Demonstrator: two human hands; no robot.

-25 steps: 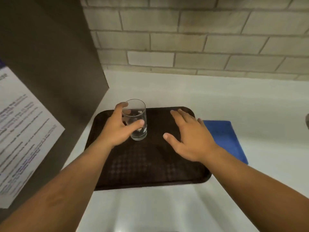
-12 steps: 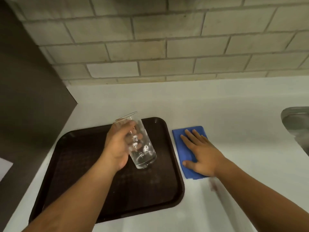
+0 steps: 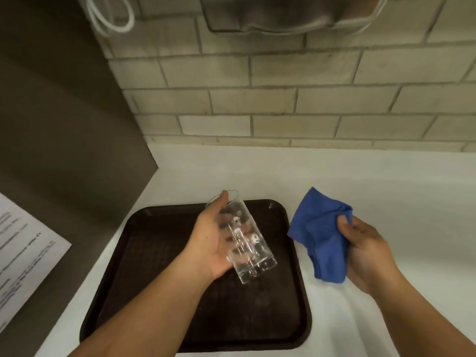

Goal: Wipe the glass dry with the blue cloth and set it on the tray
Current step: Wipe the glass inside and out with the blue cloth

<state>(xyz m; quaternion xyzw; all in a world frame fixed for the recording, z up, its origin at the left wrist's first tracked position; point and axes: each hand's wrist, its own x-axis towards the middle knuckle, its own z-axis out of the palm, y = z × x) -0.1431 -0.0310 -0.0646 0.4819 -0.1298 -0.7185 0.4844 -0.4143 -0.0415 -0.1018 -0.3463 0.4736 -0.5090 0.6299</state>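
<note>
My left hand grips a clear drinking glass and holds it tilted in the air above the dark brown tray, its rim pointing up and away, its thick base toward me. My right hand holds the blue cloth bunched up, lifted off the white counter just right of the tray. Cloth and glass are apart, with a gap of roughly a hand's width between them. Nothing stands on the tray.
A dark panel with a printed sheet closes off the left side. A brick wall runs along the back, with a grey fixture and a white cord mounted high on it.
My right hand has picked the blue cloth up off the counter, where it lay flat. My left hand, which first lifted the glass off the tray, has tilted it further.
</note>
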